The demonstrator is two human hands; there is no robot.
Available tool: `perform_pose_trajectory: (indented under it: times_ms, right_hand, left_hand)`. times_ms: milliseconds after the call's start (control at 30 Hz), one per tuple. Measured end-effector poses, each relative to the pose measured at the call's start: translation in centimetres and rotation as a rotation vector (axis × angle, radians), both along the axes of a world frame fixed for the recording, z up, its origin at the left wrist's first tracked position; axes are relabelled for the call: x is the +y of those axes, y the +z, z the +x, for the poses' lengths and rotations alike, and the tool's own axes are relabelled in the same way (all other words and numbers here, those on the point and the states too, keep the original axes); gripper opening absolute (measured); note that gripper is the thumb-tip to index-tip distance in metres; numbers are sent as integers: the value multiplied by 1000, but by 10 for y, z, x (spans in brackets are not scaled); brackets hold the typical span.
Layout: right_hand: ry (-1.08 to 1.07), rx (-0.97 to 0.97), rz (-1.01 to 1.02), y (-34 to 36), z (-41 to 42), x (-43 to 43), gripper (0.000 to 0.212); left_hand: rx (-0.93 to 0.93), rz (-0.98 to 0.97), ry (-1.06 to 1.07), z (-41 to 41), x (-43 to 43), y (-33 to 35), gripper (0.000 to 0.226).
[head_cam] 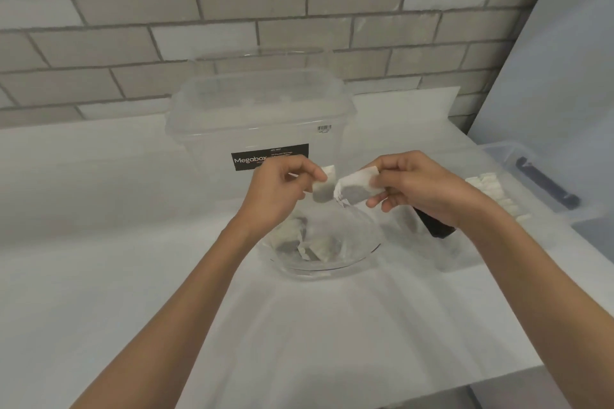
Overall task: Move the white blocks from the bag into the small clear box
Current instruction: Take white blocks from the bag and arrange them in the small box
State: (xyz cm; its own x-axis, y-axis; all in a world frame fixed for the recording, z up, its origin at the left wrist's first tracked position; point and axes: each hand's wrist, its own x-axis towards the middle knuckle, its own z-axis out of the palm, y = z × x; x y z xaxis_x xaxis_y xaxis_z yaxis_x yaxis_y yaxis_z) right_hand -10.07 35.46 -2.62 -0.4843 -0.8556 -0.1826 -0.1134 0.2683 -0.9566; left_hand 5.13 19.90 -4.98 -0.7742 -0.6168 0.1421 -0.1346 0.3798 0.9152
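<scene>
1. Left hand [277, 191]: thumb and curled fingers pinch the first white block [323, 189], held above the table and clear of it.
2. Right hand [423, 189]: thumb and fingers pinch the second white block [358, 189] by its right end. The two blocks sit side by side, just apart, over the far side of the bag.
3. Bag [332, 262]: clear plastic, lying open on the table directly below and nearer than both hands. More white blocks [317, 247] lie loose inside it.
4. Small clear box [495, 151]: stands at the right edge of the table, well apart from the bag. A row of white blocks [491, 191] lies inside along its left side, and a dark clip [545, 184] shows on its far-right part.
5. Surface: white table [133, 209], matt and flat. Its near edge shows at lower right.
6. Room: a grey brick wall [199, 10] runs behind the table, and a pale panel [564, 60] closes the right side.
7. Obstructions: a large clear box [259, 109] with a black label [269, 156] stands far of the hands, close behind them. A dark object [437, 227] lies under the right wrist, partly hidden.
8. Open room: the left half and the near part of the table carry only the forearms.
</scene>
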Motion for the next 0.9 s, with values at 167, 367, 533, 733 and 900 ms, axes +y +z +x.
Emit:
perform_pose_trajectory:
  times_ms: [167, 367, 533, 733, 900]
  right_hand:
    - [-211, -420, -199, -2, -13, 16, 15]
    - [-181, -943, -365, -13, -18, 23, 13]
    - [-151, -578, -274, -22, -26, 33, 9]
    - [-317, 200, -294, -15, -59, 55, 17]
    - [-167, 258, -348, -8, -76, 72, 13]
  left_hand:
    - [8, 136, -56, -28, 29, 13, 15]
    - [136, 158, -98, -55, 59, 22, 4]
    - [171, 2, 20, -72, 71, 23, 9]
    - [49, -226, 31, -85, 85, 24, 14]
    - [-19, -168, 0, -97, 101, 21, 3]
